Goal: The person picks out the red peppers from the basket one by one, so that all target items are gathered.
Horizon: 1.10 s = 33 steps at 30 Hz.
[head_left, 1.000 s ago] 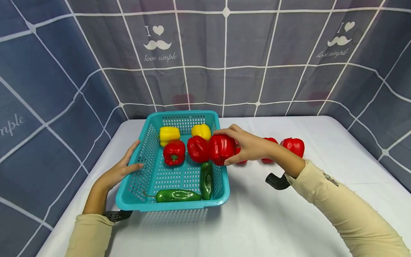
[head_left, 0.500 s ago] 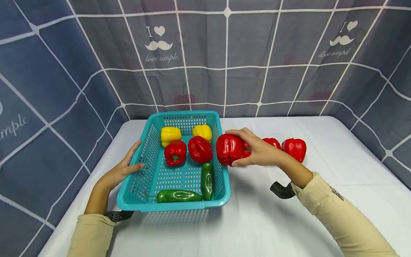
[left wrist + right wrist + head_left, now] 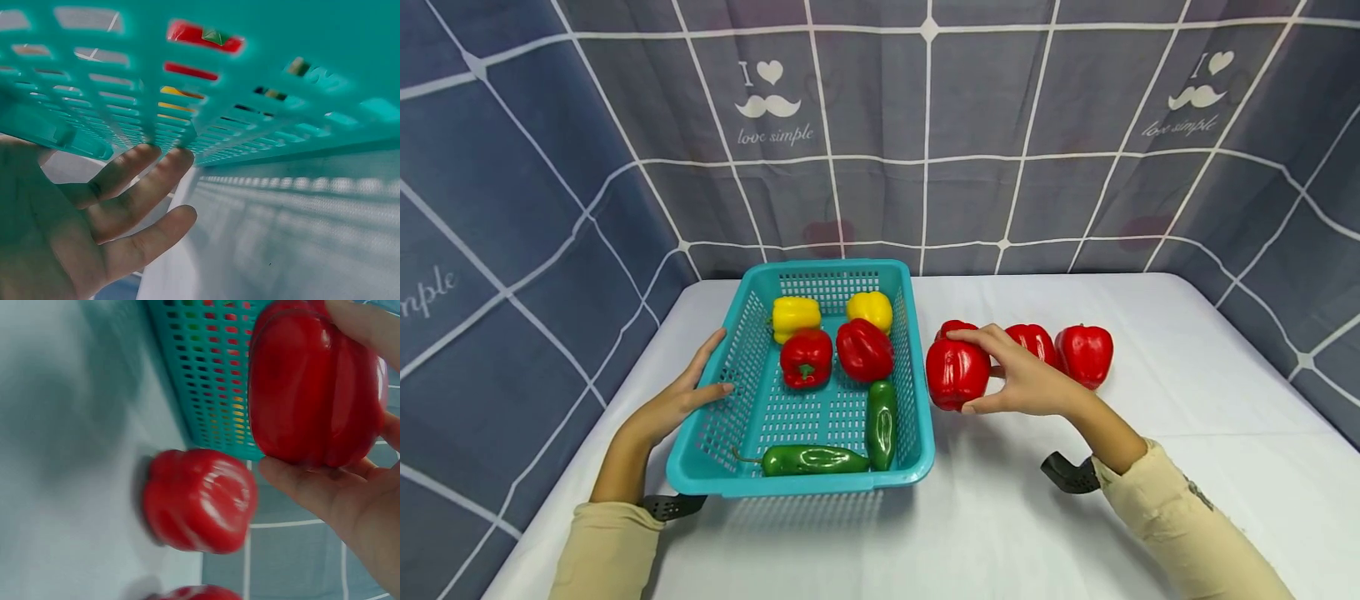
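At the left side of the teal basket (image 3: 808,482), my left hand (image 3: 673,404) holds the rim, thumb over the edge and fingers outside. In the left wrist view, its fingers (image 3: 144,194) extend along the slotted wall. My right hand (image 3: 1018,379) grips a red bell pepper (image 3: 957,375) just outside the basket's right wall, thumb below and fingers above. Inside the basket lie two yellow bell peppers (image 3: 795,317), two red bell peppers (image 3: 865,350) and two long green chilies (image 3: 814,459). Another red bell pepper (image 3: 200,500) stands behind the held one, partly hidden in the head view.
Two more red bell peppers (image 3: 1084,354) stand on the white tabletop (image 3: 1000,533) to the right, one partly hidden by my right hand. A grey checked curtain (image 3: 970,200) encloses the back and sides. Black straps (image 3: 1070,473) are at both wrists.
My right hand has carried the red bell pepper right and towards me, from the basket's right rim to outside it. The red pepper behind shows more. My left hand stays on the rim.
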Each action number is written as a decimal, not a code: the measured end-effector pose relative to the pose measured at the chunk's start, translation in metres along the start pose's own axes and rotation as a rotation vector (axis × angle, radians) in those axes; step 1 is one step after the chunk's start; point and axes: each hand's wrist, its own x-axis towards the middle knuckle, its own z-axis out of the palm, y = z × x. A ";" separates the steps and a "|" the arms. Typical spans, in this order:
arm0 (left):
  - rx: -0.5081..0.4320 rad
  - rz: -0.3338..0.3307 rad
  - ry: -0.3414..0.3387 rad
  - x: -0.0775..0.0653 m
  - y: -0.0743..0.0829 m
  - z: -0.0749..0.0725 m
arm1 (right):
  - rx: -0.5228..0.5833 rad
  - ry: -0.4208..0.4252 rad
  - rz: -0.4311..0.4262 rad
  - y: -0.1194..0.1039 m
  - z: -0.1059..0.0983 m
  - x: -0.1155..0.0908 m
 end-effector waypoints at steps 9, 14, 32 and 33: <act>0.004 -0.010 0.000 0.000 -0.001 0.001 | 0.037 -0.019 0.011 0.022 0.016 -0.011; 0.008 -0.014 -0.003 0.001 -0.003 0.001 | -0.003 -0.061 0.013 0.029 0.021 -0.013; 0.021 -0.005 0.004 0.002 -0.001 0.000 | -0.066 -0.062 0.001 0.039 0.024 -0.012; 0.019 -0.003 0.004 0.003 -0.001 0.000 | -0.068 -0.062 0.004 0.039 0.024 -0.012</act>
